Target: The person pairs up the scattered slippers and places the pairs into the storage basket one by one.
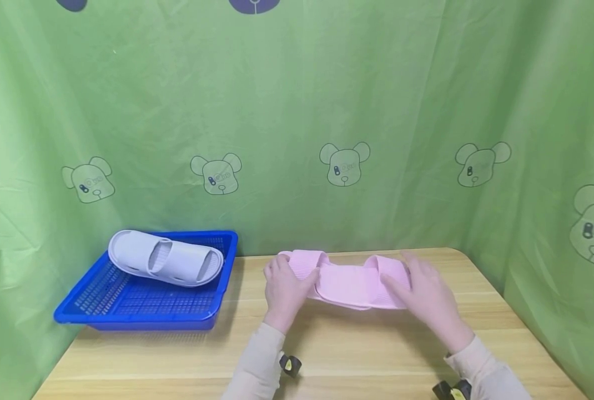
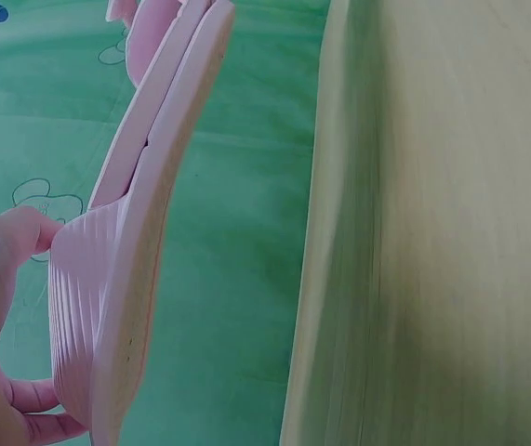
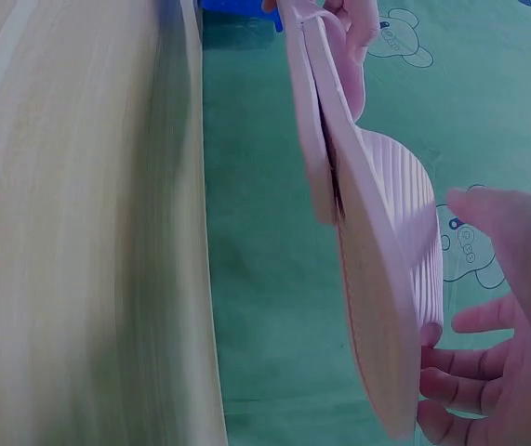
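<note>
Two pink slippers (image 1: 347,282) with ribbed straps are held over the table, their flat ends overlapping in the middle. At the left strap, my left hand (image 1: 286,289) grips one slipper, with its thumb at the strap's edge and fingertips on the far side. My right hand (image 1: 431,294) holds the other slipper at the right end, its thumb over the strap in the head view. In the right wrist view, the fingertips of that hand touch the edge of the pink sole (image 3: 377,307). Both wrist views show the slippers tilted and clear of the tabletop.
To the left, a blue plastic basket (image 1: 162,321) stands on the wooden table (image 1: 357,355). A pale lavender slipper (image 1: 184,266) lies across its back part. A green curtain (image 1: 297,100) with bear-head prints hangs behind the table and along both sides.
</note>
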{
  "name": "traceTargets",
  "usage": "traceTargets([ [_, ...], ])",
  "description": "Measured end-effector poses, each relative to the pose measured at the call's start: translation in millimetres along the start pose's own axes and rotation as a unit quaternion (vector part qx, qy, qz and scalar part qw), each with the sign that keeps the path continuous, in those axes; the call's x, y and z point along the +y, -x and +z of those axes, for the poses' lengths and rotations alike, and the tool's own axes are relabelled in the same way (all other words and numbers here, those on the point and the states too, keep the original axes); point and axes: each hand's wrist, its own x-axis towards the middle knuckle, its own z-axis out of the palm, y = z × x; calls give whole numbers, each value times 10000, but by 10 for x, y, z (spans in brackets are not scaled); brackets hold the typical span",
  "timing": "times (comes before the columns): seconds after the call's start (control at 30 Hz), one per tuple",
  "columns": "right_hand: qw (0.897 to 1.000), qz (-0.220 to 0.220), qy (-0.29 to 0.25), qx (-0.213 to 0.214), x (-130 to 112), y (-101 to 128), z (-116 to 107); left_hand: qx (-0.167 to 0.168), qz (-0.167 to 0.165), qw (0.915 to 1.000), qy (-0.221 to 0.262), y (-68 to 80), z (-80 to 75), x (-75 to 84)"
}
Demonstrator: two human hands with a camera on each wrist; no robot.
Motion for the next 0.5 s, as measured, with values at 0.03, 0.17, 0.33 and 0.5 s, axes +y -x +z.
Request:
traceTargets([
  [0.03, 10000, -47, 7, 13, 5, 0, 8, 14, -8, 10000, 11, -4, -4, -3],
  [0.17, 9996, -244, 111, -1, 15, -6, 24, -6, -91, 10000, 27, -25, -22, -23],
  [0.33, 9979, -473, 431, -46, 6, -5, 43, -8, -158, 9998, 79, -55, -35, -54],
  [0.5, 9970, -593, 499, -81, -6, 13, 63, 21, -199, 9996, 204, -70, -40, -58],
])
